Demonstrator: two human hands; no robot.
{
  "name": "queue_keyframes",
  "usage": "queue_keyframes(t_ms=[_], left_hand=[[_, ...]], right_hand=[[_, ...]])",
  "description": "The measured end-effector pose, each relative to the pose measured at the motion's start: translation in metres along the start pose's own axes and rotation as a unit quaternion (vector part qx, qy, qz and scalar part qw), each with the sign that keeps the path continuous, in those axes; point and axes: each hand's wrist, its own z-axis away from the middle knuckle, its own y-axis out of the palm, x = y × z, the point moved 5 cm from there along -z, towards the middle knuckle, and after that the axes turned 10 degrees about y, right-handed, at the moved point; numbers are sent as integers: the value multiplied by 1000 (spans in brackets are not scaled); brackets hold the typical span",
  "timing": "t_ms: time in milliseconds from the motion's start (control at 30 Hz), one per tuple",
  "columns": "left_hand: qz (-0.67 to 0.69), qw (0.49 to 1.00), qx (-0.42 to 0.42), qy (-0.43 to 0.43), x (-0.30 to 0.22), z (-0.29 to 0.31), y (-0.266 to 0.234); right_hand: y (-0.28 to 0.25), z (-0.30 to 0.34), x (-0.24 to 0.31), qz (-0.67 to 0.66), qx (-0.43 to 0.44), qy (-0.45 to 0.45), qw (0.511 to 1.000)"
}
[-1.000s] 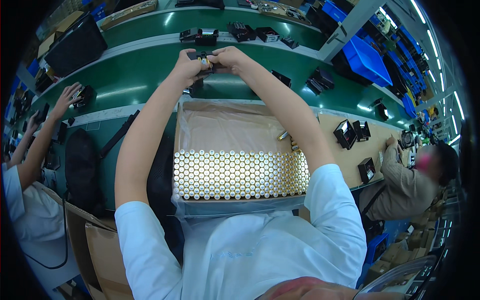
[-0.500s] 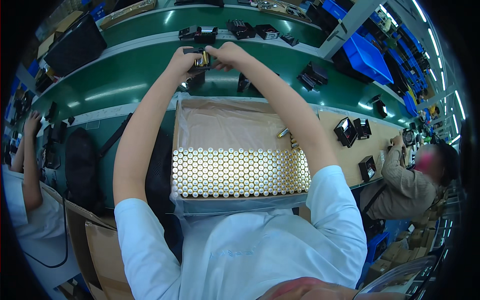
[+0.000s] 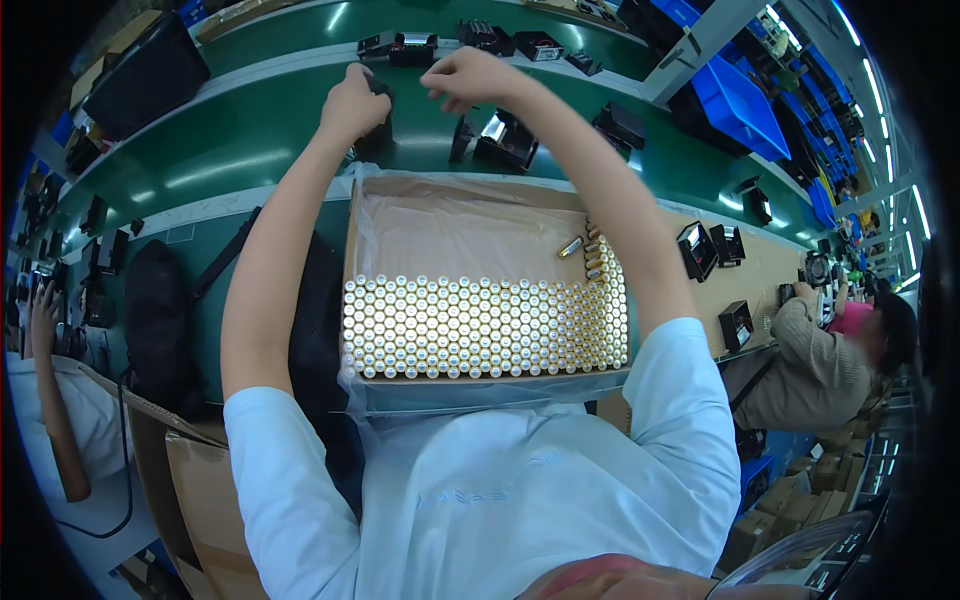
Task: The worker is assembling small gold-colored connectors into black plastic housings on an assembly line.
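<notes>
At the far side of the green bench, my left hand (image 3: 355, 108) is closed round a black battery case (image 3: 383, 92), seen edge-on and mostly covered by the fingers. My right hand (image 3: 468, 80) hovers to its right, fingers loosely bent and apart, with nothing visible in it. Below, between my forearms, lies an open carton (image 3: 460, 205) lined with clear plastic. Upright cylindrical batteries (image 3: 460, 325) fill its near half in tight rows. A loose battery (image 3: 571, 246) rests near its right side, beside several tipped ones (image 3: 594, 262).
Under my right hand an open black case (image 3: 507, 140) stands on the bench (image 3: 250, 140). More black cases (image 3: 410, 48) line the shelf behind. On the right are further cases (image 3: 697, 250), a blue bin (image 3: 735, 105) and a seated co-worker (image 3: 825, 335). Another person's hand (image 3: 42, 315) is at left.
My right hand has come off the black battery case and moved right. My left hand has turned the case, so the batteries in it no longer show. The carton sits slightly higher in view.
</notes>
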Motion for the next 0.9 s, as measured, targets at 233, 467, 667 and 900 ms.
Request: queue_keyframes(t_ms=[233,467,667,900], left_hand=[[-331,805,-195,452,-46,34,13],[-135,874,60,462,-28,26,45],[13,942,191,275,-30,23,33],[251,940,198,119,-14,11,40]], right_hand=[[-27,115,-8,461,146,-199,853],[5,159,-95,620,158,-138,756],[11,149,-91,540,182,-184,801],[-5,91,-30,112,-20,-144,983]])
